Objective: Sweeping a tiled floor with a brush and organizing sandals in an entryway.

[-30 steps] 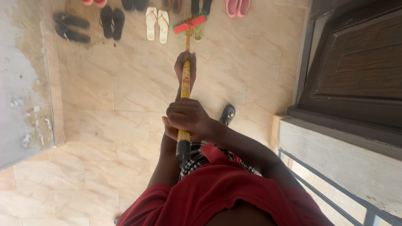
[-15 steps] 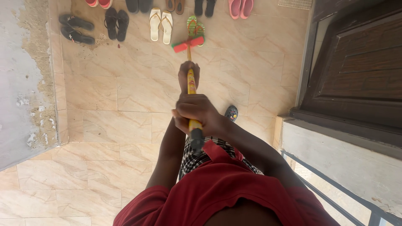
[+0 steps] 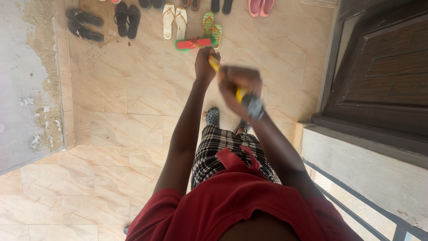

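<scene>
I hold a broom with a yellow patterned handle [image 3: 239, 93] and a red and green brush head [image 3: 193, 43] that rests on the beige tiled floor [image 3: 133, 98]. My left hand [image 3: 204, 62] grips the handle low down, close to the brush head. My right hand [image 3: 238, 85] grips it near the dark top end and is blurred. The handle slants from the upper left down to the right. Below the hands I see my checked shorts, red shirt and a grey clog on one foot [image 3: 212, 116].
Several pairs of sandals and slippers [image 3: 174, 20] line the far edge of the floor. A worn grey wall [image 3: 22, 76] runs along the left. A dark wooden door [image 3: 383, 67] and a concrete ledge with a metal railing [image 3: 356, 169] stand on the right.
Both hands have pushed forward and my right hand has swung right, tilting the handle. The brush head has slid left on the floor by the sandals.
</scene>
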